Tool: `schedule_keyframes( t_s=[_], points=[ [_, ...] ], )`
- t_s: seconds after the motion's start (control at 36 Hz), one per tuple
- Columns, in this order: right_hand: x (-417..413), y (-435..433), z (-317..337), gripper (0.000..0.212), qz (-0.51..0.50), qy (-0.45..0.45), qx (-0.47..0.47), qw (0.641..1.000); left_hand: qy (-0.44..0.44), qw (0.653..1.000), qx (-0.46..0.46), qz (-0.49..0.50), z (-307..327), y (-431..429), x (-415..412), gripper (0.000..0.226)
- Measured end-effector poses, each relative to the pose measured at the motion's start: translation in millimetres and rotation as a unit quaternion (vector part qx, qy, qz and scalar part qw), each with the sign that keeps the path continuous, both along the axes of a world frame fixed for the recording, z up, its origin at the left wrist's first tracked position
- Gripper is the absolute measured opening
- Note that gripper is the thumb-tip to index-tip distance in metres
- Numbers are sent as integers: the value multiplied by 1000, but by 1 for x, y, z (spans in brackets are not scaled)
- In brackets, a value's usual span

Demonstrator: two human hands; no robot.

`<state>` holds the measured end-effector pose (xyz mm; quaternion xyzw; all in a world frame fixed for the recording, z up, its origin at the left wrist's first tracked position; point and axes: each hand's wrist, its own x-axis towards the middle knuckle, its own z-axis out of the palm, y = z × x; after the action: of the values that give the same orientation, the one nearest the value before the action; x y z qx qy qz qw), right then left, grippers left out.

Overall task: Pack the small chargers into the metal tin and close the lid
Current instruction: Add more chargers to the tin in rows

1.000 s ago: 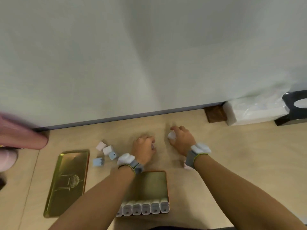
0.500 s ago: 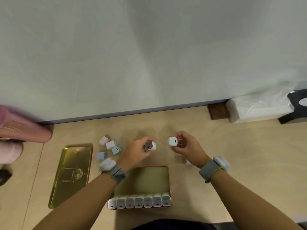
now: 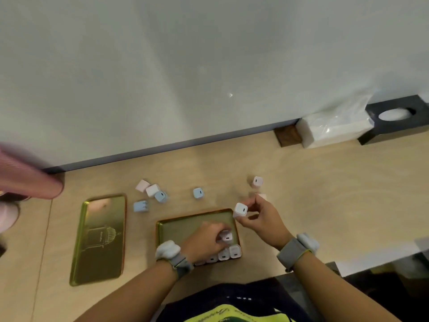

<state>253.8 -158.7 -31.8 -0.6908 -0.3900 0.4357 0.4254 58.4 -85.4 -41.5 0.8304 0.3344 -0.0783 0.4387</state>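
The open gold tin (image 3: 185, 225) lies on the wooden table in front of me. A row of white chargers (image 3: 228, 253) stands along its near edge, partly hidden by my left hand (image 3: 204, 242). That hand is inside the tin, shut on a pale pink charger (image 3: 226, 236) just behind the row. My right hand (image 3: 262, 220) hovers at the tin's far right corner, shut on a white charger (image 3: 240, 209). The gold lid (image 3: 99, 240) lies flat to the left. Loose chargers remain on the table: a cluster (image 3: 152, 194), a blue one (image 3: 198, 193), a pink one (image 3: 257, 181).
A pink cylinder (image 3: 27, 180) lies at the far left by the wall. A white wrapped pack (image 3: 334, 130) and a black box (image 3: 394, 119) sit at the back right. A small dark wooden block (image 3: 287, 135) rests against the wall.
Both hands have come back from the far table toward me with a charger each. My left hand has gone down into the tin; my right hand is at its far corner.
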Motion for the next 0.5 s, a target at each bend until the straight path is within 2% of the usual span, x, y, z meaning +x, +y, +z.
schedule_keyframes(
  t_s=[0.14,0.25,0.31,0.39,0.5],
  points=[
    [-14,-14,5,29,-27,-45,-16,998,-57,992,-105,31,4,-2,-7,46],
    [-27,-21,8,29,-38,-72,-18,997,-79,987,-78,113,2,0,-12,38],
    [-36,-25,10,29,-37,-97,-8,995,-113,977,-80,164,6,-1,-10,31],
    [-47,-25,12,30,-29,-119,12,992,-157,947,-198,200,15,-1,-3,33],
    [-61,-22,19,33,-34,-127,16,991,-163,923,-240,251,23,1,0,26]
  ],
)
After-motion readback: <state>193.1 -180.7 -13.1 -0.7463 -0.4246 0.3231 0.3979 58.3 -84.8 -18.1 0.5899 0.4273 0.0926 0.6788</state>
